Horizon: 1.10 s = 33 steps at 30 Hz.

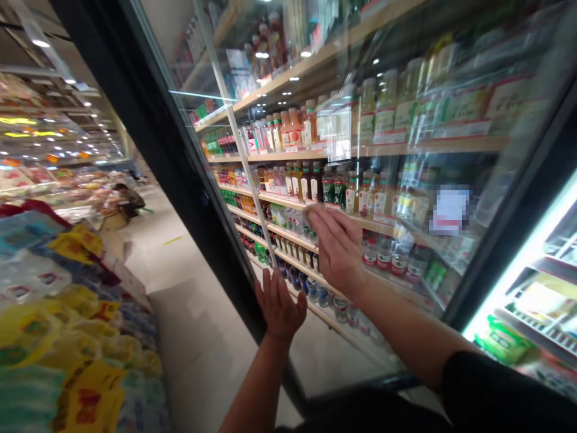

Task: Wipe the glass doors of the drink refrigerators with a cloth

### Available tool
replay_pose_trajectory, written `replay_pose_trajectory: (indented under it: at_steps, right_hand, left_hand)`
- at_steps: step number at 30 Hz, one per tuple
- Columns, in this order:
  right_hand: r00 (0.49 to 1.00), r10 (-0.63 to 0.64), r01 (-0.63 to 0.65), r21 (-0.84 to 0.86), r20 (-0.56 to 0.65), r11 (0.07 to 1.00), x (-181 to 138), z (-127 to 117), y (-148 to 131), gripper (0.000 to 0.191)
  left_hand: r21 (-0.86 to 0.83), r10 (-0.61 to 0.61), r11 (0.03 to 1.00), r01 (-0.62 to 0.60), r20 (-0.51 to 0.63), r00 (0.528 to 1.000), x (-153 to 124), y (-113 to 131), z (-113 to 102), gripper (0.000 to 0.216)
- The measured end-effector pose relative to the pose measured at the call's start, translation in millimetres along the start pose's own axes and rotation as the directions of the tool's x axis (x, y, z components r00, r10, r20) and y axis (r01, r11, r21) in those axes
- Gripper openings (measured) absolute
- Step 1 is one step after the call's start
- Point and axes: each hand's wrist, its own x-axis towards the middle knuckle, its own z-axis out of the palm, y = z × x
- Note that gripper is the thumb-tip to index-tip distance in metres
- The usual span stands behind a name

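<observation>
A glass door [315, 355] in a dark frame stands tilted before me, with drink shelves showing in the glass. My left hand [279, 307] lies against the door near the left frame bar [193, 210], its fingers spread and nothing seen in it. Higher and to the right, my right hand [338, 246] is at the glass with its fingers held close together. A small blurred grey-brown patch shows at its fingertips; I cannot make out what it is. The palm is hidden. A pale paper sheet [451, 208] shows at the right of the glass.
Rows of bottles [311, 180] show on wooden shelves in the glass. Right of the door is a lit cooler with a green package [507, 340]. Stacked yellow packs [85, 361] stand at left beside the pale floor aisle [180, 300]. A person [128, 200] crouches farther off.
</observation>
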Motion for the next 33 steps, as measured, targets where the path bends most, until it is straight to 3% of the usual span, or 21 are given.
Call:
replay_pose_trajectory:
  at_steps: [4,6,8,10,13,16,18,20,22,25,28,30,33]
  right_hand:
    - [0.961,-0.212,0.207,0.043,0.175,0.977,-31,0,-13,0.053]
    - [0.937,-0.250,0.250,0.029,0.245,0.968,-36,-8,-9,0.047]
    - [0.971,-0.140,0.156,-0.070,0.194,0.985,-27,-19,2,0.050]
    - [0.998,0.018,-0.007,-0.199,0.054,0.980,-14,-28,15,0.056]
    - [0.990,0.133,-0.143,-0.308,-0.054,0.941,-17,-30,17,0.061]
    - [0.992,0.083,-0.049,-0.316,0.096,0.948,-57,-19,-2,0.056]
    - [0.958,-0.048,0.112,-0.217,0.282,0.970,-84,-12,-14,0.046]
    - [0.921,-0.089,0.160,-0.158,0.380,0.974,-95,-12,-15,0.040]
    - [0.940,-0.009,0.088,-0.216,0.342,0.972,-87,-18,-4,0.040]
    - [0.988,0.115,-0.072,-0.345,0.105,0.936,-67,-24,22,0.049]
    - [0.992,0.127,-0.119,-0.388,-0.004,0.914,-70,-18,28,0.056]
    - [0.994,0.087,-0.056,-0.372,0.066,0.927,-87,-10,18,0.055]
    - [0.961,-0.045,0.114,-0.245,0.273,0.963,-108,-9,6,0.046]
  left_hand:
    - [-0.108,0.001,0.994,0.000,0.006,1.000,-6,-6,-1,0.068]
    - [-0.148,0.016,0.989,-0.016,-0.003,1.000,-7,-9,1,0.068]
    - [-0.172,0.028,0.984,-0.033,-0.033,0.999,-7,-11,5,0.066]
    - [-0.188,0.033,0.981,-0.043,-0.057,0.998,-6,-12,10,0.064]
    - [-0.201,0.042,0.978,-0.052,-0.053,0.998,-5,-16,17,0.064]
    - [-0.204,0.051,0.977,-0.059,-0.046,0.998,-4,-20,22,0.065]
    - [-0.207,0.051,0.977,-0.057,-0.038,0.998,-3,-23,25,0.065]
    - [-0.213,0.049,0.976,-0.053,-0.024,0.999,-2,-24,29,0.064]
    - [-0.219,0.046,0.975,-0.046,-0.005,0.999,-1,-25,33,0.062]
    - [-0.205,0.042,0.978,-0.036,0.025,0.999,0,-24,37,0.061]
    - [-0.170,0.045,0.985,-0.038,0.037,0.998,0,-22,40,0.066]
    - [-0.148,0.049,0.988,-0.044,0.032,0.998,0,-22,40,0.070]
    - [-0.134,0.052,0.990,-0.047,0.038,0.998,0,-24,41,0.072]
